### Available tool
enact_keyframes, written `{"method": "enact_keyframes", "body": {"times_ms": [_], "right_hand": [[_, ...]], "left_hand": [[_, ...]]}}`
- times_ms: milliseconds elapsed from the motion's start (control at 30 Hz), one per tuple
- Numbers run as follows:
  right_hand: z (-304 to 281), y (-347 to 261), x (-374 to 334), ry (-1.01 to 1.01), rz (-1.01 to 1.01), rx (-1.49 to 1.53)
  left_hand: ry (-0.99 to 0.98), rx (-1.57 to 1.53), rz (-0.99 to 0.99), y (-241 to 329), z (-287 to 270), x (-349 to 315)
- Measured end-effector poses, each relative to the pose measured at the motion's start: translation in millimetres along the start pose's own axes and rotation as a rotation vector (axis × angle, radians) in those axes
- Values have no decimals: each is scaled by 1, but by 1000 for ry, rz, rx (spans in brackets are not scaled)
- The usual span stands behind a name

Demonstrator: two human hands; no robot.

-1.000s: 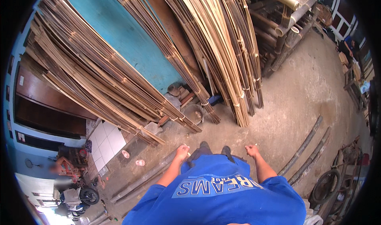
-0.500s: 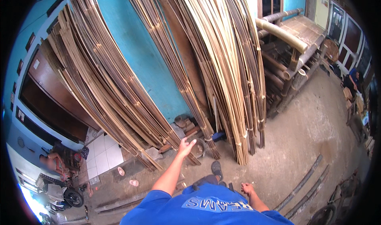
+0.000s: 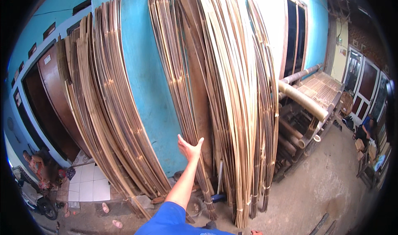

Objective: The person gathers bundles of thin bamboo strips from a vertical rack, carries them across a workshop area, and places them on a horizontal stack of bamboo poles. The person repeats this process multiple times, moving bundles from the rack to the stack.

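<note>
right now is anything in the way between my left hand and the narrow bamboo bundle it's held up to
Nothing visible stands between your left hand and the narrow bamboo bundle; the hand overlaps it in this view, though contact can't be told. The wider, pale bundle stands to the right, not between them.

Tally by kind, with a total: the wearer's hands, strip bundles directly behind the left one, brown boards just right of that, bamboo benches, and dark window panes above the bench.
Hands, left hand and right hand (mostly cut off): 2
Strip bundle: 1
Brown board: 1
Bamboo bench: 1
Dark panes: 2
Total: 7
</note>
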State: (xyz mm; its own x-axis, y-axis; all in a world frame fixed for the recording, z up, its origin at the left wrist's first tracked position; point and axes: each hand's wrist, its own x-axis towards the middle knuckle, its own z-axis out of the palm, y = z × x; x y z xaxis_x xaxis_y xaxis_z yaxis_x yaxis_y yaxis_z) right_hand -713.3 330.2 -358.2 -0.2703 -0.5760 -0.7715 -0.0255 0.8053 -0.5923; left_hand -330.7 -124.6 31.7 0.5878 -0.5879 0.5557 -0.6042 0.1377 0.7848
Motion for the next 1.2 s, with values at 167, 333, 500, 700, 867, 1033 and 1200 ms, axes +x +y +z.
{"method": "enact_keyframes", "body": {"times_ms": [167,333,500,700,867,1033,1200], "right_hand": [[7,-92,-6,-40,-45,-15],[10,-132,0,-98,-84,-55],[2,-137,20,-187,-107,-135],[-52,-153,63,-180,-180,-177],[-98,-175,97,-127,-227,-151],[-141,-168,115,-76,-207,-162],[-155,-134,109,-66,-115,-201]], "left_hand": [[-45,-125,-157,-6,22,17],[-120,-210,-181,-6,15,13],[-76,-328,-108,26,-51,-30],[-92,-261,-134,73,-97,-69],[43,-197,-117,91,-104,-48],[157,-67,-12,90,-92,-26],[167,65,-149,43,-75,-17]]}}
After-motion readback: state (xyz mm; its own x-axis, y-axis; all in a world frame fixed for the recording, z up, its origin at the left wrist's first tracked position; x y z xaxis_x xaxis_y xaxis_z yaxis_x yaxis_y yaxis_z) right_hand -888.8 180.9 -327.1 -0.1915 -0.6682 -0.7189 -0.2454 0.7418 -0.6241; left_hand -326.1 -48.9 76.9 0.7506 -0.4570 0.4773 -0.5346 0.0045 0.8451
